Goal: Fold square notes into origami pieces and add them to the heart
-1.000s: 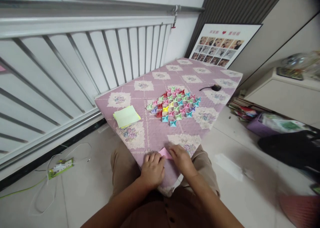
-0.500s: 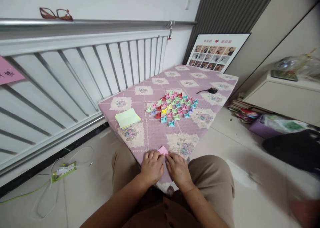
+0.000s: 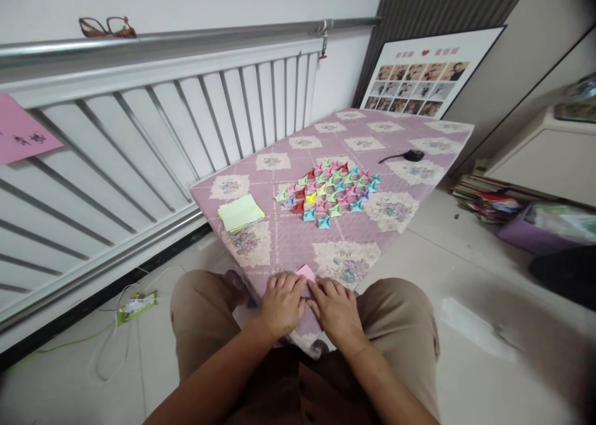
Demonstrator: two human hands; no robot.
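A small piece of pink paper [image 3: 307, 272] lies at the near corner of the cloth-covered table, its pointed top showing beyond my fingers. My left hand [image 3: 282, 302] holds its left side against the cloth, fingers together and curled. From the right, my right hand [image 3: 336, 306] pinches the same paper down, thumb and fingertips close to those of the left. The paper's lower part is mostly hidden by the fingers. Farther up the table stand several small folded paper pieces [image 3: 331, 196] in many colours, set in rows. To their left is a stack of pale green and yellow paper sheets [image 3: 241, 213].
The table [image 3: 291, 239] has a purple floral cloth and narrows toward me. A black object with a cord [image 3: 413, 156] lies at its far right. A white radiator [image 3: 153, 146] runs along the left, eyeglasses [image 3: 107, 27] resting above. A power strip [image 3: 137, 307] with cables lies on the floor.
The view has shifted slightly, and my left knee has swung outward to the left. Both hands stay on the pink paper, with the right fingers lying a little flatter over it.
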